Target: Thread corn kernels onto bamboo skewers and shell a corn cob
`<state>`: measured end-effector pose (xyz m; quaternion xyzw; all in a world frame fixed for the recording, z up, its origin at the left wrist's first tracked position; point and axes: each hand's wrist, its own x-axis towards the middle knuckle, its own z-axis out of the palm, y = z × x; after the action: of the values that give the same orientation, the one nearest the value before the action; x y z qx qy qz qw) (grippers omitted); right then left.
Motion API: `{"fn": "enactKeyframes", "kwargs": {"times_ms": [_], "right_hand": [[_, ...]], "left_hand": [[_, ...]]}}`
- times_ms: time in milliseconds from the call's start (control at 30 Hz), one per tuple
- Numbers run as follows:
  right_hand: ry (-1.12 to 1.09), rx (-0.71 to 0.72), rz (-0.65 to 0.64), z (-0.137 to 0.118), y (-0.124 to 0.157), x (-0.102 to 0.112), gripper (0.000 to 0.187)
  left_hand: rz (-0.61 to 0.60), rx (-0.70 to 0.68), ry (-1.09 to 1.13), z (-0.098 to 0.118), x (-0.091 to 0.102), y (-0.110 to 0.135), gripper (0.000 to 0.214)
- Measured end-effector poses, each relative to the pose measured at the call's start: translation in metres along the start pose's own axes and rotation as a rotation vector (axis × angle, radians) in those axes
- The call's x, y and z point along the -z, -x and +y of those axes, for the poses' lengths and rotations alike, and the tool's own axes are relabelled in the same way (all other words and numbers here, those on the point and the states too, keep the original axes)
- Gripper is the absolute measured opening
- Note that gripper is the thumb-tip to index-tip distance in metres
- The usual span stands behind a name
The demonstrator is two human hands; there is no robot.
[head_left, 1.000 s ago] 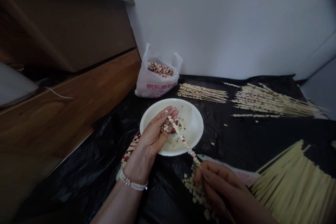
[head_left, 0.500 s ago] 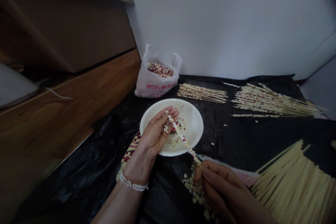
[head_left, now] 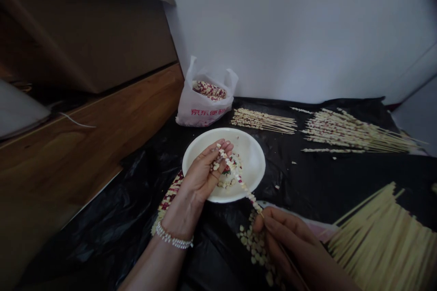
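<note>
From the head-worn view, a bamboo skewer [head_left: 239, 179] threaded with a tight row of pale cream corn kernels, a few flecked dark red, runs diagonally above a white plate [head_left: 252, 150]. The bare end of the stick extends down past the right hand [head_left: 288, 245], whose fingers close around it near the last kernel. The left hand [head_left: 201, 175] lies palm up and half-curled over the plate, with the skewer's upper end across its fingers; whether it grips the skewer cannot be told. A beaded bracelet [head_left: 174, 240] circles that wrist. Loose kernels [head_left: 227, 173] sit in the plate, and a partly stripped red-and-cream corn cob [head_left: 168, 201] lies just under the left hand on a black plastic sheet [head_left: 314, 179], with more kernels [head_left: 254, 248] beside it. Behind the plate, a white plastic bag [head_left: 201, 113] with red characters holds another cob [head_left: 209, 91]. Two bundles of kernel-laden skewers [head_left: 358, 132] lie to the right, and bare skewers [head_left: 385, 241] fan out at lower right
</note>
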<state>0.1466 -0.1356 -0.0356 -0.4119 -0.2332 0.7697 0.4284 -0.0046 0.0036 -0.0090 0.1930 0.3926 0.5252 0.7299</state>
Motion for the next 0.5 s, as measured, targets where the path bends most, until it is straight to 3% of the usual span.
{"fn": "enactKeyframes", "kwargs": {"times_ms": [200,500], "right_hand": [[0.039,0.010,0.001,-0.0019,0.0019,-0.0009,0.034],[0.035,0.021,-0.008,-0.0013,0.0012,-0.0018,0.034]], "left_hand": [[-0.007,0.009,0.014,0.0010,0.0002,0.0003,0.030],[0.097,0.103,0.143,0.0076,-0.0082,0.0029,0.027]]}}
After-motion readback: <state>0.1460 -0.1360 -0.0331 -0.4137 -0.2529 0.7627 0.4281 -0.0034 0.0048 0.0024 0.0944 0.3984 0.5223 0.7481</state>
